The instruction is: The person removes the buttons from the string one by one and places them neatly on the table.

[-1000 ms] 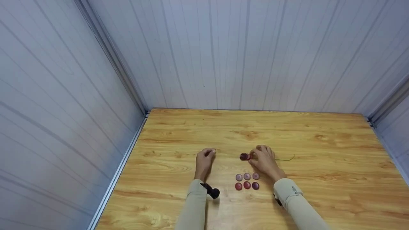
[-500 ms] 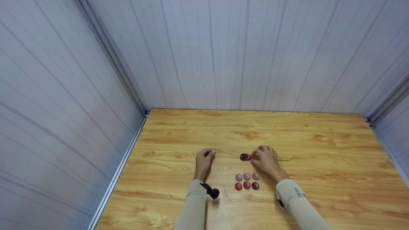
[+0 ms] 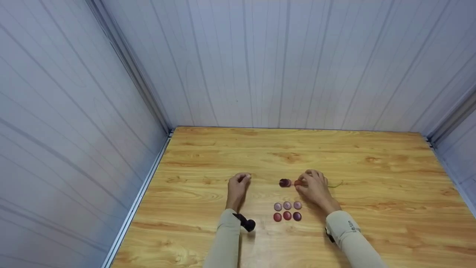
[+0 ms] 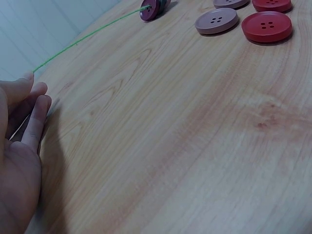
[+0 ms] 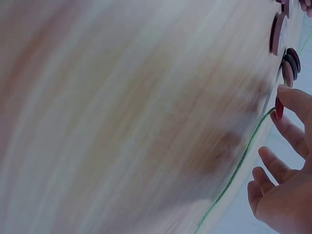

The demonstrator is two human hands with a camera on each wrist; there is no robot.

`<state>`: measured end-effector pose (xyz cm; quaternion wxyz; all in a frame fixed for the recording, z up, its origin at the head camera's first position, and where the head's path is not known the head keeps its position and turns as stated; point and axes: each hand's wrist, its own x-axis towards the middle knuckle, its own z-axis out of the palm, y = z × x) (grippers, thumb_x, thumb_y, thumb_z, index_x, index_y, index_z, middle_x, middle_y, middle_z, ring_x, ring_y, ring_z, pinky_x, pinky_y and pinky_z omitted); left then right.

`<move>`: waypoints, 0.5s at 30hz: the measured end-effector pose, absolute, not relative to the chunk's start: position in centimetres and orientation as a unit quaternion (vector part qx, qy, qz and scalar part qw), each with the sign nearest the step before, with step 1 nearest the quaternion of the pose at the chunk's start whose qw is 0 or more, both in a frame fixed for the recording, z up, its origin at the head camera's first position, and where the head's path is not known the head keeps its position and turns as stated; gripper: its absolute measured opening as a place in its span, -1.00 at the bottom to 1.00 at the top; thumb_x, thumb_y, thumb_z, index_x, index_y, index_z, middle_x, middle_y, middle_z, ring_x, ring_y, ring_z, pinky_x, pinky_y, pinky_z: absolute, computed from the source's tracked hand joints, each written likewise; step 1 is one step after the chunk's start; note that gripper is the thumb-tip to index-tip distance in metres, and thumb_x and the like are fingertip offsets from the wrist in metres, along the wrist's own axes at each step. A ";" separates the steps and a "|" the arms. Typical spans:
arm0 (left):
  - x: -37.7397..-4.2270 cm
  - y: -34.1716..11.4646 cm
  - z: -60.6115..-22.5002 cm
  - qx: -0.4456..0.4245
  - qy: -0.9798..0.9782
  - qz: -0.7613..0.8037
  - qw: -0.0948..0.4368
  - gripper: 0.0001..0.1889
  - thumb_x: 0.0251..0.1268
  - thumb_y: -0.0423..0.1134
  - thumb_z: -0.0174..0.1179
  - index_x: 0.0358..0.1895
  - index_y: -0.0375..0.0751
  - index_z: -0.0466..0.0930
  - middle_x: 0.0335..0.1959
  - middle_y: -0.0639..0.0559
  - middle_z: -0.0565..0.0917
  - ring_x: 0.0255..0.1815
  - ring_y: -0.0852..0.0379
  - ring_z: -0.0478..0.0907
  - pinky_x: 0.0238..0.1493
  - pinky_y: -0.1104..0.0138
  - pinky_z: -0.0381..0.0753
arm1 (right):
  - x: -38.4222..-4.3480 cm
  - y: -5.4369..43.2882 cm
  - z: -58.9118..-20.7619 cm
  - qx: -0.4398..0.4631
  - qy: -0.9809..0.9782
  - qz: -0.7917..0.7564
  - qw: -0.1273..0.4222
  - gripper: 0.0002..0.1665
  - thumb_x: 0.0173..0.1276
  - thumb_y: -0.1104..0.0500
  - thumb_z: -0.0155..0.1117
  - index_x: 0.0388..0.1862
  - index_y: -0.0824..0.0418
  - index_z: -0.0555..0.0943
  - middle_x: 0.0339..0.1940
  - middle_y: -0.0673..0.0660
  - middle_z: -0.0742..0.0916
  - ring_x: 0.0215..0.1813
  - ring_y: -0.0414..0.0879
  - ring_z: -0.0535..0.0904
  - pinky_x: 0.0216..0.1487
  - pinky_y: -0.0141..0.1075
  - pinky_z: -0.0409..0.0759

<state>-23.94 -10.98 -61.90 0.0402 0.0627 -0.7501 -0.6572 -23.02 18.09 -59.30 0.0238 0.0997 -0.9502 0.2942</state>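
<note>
My left hand [image 3: 237, 188] pinches one end of a green string [image 4: 87, 36] between thumb and fingertip, low over the table. From there the string runs through the holes of a dark purple button [image 4: 148, 9], which stands on edge with other threaded buttons against it. In my right hand [image 3: 315, 189], thumb and index finger pinch a red button [image 5: 280, 108] on the string, a short gap to the right of that threaded group. Past this hand the string's free tail [image 5: 239, 168] lies along the table.
Several loose buttons lie flat in two rows nearer me: mauve ones such as this pale button [image 3: 287, 205] behind, two red buttons [image 3: 277, 217] and a dark purple button [image 3: 297, 216] in front. Panel walls [image 3: 238, 67] bound the wooden table [image 3: 208, 149].
My right hand has slid to the right with the red button, widening the gap from the threaded group. My left hand and the loose buttons stay where they were.
</note>
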 end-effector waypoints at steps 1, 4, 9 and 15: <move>-24.0 -11.0 -61.9 0.063 -0.750 -0.657 0.041 -0.79 0.33 -0.21 0.19 -0.17 -0.30 0.67 -0.24 -0.08 0.69 -0.21 0.11 0.59 -0.12 0.30 0.58 | -23.0 18.2 -59.3 0.098 -0.950 0.296 0.023 -0.72 0.24 0.06 0.38 -0.14 0.17 0.63 0.22 0.34 0.48 0.31 0.32 0.21 0.24 0.21 0.10; -23.9 -10.9 -61.8 0.065 -0.751 -0.656 0.042 -0.80 0.33 -0.21 0.20 -0.19 -0.29 0.67 -0.25 -0.07 0.70 -0.22 0.12 0.59 -0.13 0.31 0.57 | -22.9 18.7 -59.4 0.094 -0.950 0.296 0.023 -0.71 0.24 0.06 0.38 -0.14 0.18 0.63 0.22 0.35 0.48 0.29 0.32 0.22 0.23 0.21 0.11; -23.8 -11.0 -61.8 0.066 -0.745 -0.663 0.038 -0.77 0.33 -0.18 0.20 -0.16 -0.30 0.67 -0.20 -0.13 0.69 -0.15 0.03 0.59 -0.08 0.25 0.57 | -22.7 19.4 -59.4 0.086 -0.951 0.296 0.022 -0.71 0.24 0.05 0.37 -0.13 0.17 0.62 0.23 0.35 0.47 0.29 0.31 0.21 0.24 0.21 0.09; -23.8 -10.9 -61.8 0.075 -0.745 -0.662 0.033 -0.79 0.34 -0.18 0.19 -0.18 -0.26 0.67 -0.22 -0.08 0.68 -0.17 0.08 0.58 -0.10 0.28 0.56 | -22.6 20.1 -59.3 0.080 -0.950 0.301 0.023 -0.71 0.24 0.06 0.37 -0.14 0.18 0.61 0.23 0.35 0.47 0.28 0.32 0.20 0.23 0.22 0.09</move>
